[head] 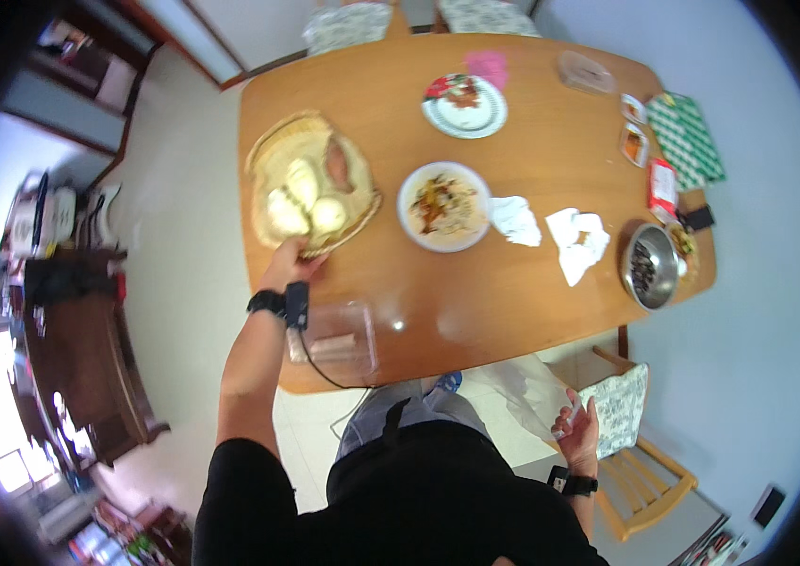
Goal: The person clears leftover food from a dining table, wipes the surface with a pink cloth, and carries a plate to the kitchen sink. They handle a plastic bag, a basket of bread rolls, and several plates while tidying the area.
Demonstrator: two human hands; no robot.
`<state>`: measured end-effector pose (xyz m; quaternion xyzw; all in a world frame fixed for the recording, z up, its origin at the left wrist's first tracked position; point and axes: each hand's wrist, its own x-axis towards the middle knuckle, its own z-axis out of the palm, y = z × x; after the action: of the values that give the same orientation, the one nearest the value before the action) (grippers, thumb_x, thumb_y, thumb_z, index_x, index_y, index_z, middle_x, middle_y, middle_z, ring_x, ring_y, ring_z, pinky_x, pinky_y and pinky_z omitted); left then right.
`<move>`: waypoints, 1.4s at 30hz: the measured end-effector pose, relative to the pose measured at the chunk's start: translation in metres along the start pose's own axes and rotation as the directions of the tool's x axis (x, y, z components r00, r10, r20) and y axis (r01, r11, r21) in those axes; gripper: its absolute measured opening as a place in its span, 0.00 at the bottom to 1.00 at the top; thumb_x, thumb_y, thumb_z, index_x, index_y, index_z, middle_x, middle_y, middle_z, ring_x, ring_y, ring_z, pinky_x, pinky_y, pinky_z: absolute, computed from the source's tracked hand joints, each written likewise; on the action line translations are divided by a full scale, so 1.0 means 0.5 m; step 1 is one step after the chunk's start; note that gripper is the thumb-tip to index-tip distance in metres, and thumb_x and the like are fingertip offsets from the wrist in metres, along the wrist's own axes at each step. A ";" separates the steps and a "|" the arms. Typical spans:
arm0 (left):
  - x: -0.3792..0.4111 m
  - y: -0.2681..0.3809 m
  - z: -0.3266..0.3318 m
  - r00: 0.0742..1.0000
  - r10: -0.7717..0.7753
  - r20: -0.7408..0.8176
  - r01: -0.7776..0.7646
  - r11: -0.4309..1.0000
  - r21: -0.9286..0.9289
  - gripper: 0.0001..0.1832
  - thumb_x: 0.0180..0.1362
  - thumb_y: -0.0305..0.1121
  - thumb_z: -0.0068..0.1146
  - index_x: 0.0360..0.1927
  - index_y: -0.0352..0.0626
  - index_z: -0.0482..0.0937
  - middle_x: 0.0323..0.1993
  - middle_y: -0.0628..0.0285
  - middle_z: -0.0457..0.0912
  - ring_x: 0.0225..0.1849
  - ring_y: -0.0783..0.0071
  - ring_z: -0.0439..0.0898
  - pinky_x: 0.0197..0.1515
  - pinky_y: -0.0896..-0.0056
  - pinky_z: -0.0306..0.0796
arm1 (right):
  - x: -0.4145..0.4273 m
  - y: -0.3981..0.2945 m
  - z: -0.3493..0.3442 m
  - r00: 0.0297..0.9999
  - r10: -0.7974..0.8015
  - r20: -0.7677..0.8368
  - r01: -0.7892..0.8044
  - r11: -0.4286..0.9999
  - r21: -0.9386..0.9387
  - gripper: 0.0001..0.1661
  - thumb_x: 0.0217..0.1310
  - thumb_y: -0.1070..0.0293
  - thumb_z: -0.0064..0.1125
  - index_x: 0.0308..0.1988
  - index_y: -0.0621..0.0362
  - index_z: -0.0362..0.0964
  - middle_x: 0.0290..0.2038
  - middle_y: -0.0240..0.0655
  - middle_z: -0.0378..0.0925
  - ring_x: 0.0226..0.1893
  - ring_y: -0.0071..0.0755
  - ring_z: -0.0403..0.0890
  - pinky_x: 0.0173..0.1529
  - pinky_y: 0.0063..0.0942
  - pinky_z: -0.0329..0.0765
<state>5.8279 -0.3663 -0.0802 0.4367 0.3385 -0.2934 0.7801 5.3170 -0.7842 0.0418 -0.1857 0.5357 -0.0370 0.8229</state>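
My left hand [294,263] grips the near rim of a woven basket [280,134] at the left of the wooden table. In the basket lie several pale rounded pieces of food [303,185] and a reddish-brown one [337,166] like a sweet potato. Below my left wrist is a clear plastic container [361,315] with pale sticks in it. My right hand [576,428] is off the table's near edge at the right, closed on a translucent plastic bag [531,396] that hangs down beside it. A white bowl [406,233] with food remains stands right of the basket.
On the wooden table [471,304] are a plate [492,120] with scraps, crumpled tissues [577,244], a steel bowl [669,265] with dark pieces, small dishes [634,144], a red packet [662,187] and a lidded plastic box [586,72]. A wooden chair [644,488] stands near my right hand.
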 end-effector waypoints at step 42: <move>-0.323 -0.106 -0.273 0.852 0.522 -0.033 0.026 0.021 0.999 0.16 0.63 0.43 0.57 0.41 0.40 0.82 0.30 0.58 0.85 0.24 0.74 0.80 0.31 0.69 0.76 | 0.034 0.027 -0.067 0.997 0.062 -0.036 -0.058 0.993 0.099 0.30 0.71 0.38 0.39 0.56 0.47 0.71 0.24 0.29 0.75 0.15 0.22 0.60 0.29 0.23 0.65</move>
<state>5.6542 -0.2437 -0.0324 0.9472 0.1127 -0.2001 0.2237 5.2924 -0.7849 0.0102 -0.1280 0.5545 -0.0420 0.8212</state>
